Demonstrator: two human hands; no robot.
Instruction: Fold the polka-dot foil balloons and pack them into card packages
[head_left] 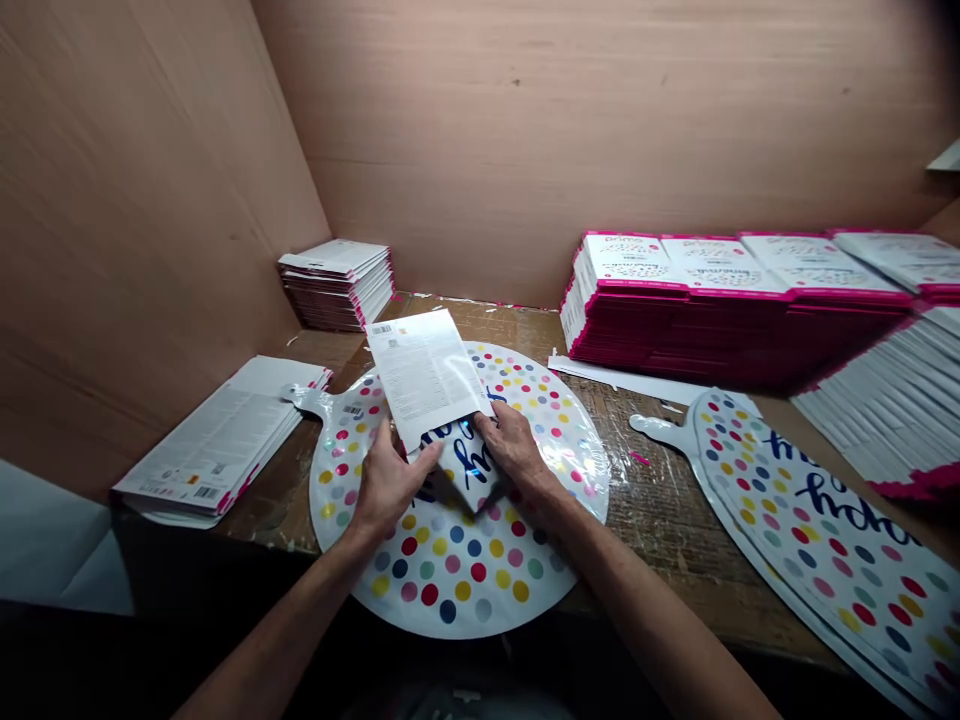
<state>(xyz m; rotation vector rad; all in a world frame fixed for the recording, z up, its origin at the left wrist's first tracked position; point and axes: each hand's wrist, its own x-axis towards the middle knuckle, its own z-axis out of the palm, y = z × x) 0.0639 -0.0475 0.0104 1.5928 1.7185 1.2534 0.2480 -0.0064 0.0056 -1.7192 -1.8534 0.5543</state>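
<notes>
A white printed paper packet (427,375) with a barcode is held tilted above the table, its lower end towards me. My left hand (390,480) grips the packet's lower left corner, thumb on top. A folded foil balloon (472,480) with dark blue lettering shows at the packet's lower end; how far it sits inside is hidden. My right hand (514,445) pinches the folded balloon beside the packet's lower right corner. Beneath both hands lies a flat round foil balloon (465,580), white with coloured dots, its tail pointing left.
Flat dotted balloons (810,560) lie stacked at the right. Printed packets stand in a pink-edged row (735,320) at the back right, with more white packets (892,390) beside it. Packet stacks (337,285) (217,440) are at the left. Cardboard walls (450,140) enclose the table (652,500).
</notes>
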